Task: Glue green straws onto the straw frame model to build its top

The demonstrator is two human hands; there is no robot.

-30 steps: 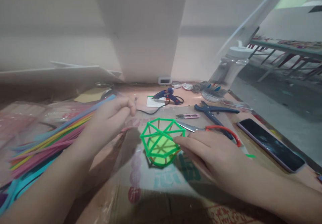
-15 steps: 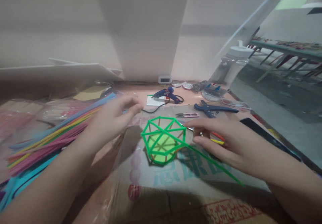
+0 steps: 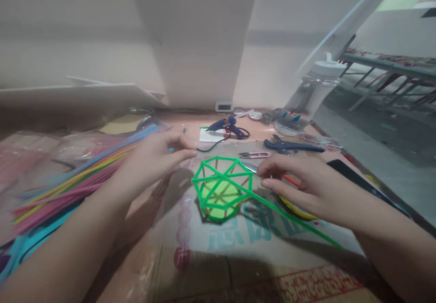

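A small basket-like frame (image 3: 222, 176) of green chenille stems stands upright on the sheet in front of me, with thin brown sticks for uprights and a light green base. Stems cross over its top, and one long green stem (image 3: 299, 221) runs from its rim to the lower right, passing under my right wrist. My left hand (image 3: 168, 153) hovers at its upper left, thumb and forefinger apart, touching nothing. Close to the right rim is my right hand (image 3: 289, 185), fingers curled with a gap at the thumb. Beneath it lies a metal-tipped tool with orange and yellow handles (image 3: 296, 210), partly hidden.
Behind the frame are a blue glue gun (image 3: 228, 126), pink thread snips (image 3: 255, 155) and a blue-handled cutter (image 3: 289, 146). A clear bottle (image 3: 309, 98) stands at back right, near a dark phone-like slab (image 3: 357, 178). Bundles of coloured chenille stems (image 3: 78, 180) lie left.
The right hand has moved slightly left, nearer the rim, and its fingertips have drawn closer together. The left thumb and forefinger show a wider gap. The frame stays in place.
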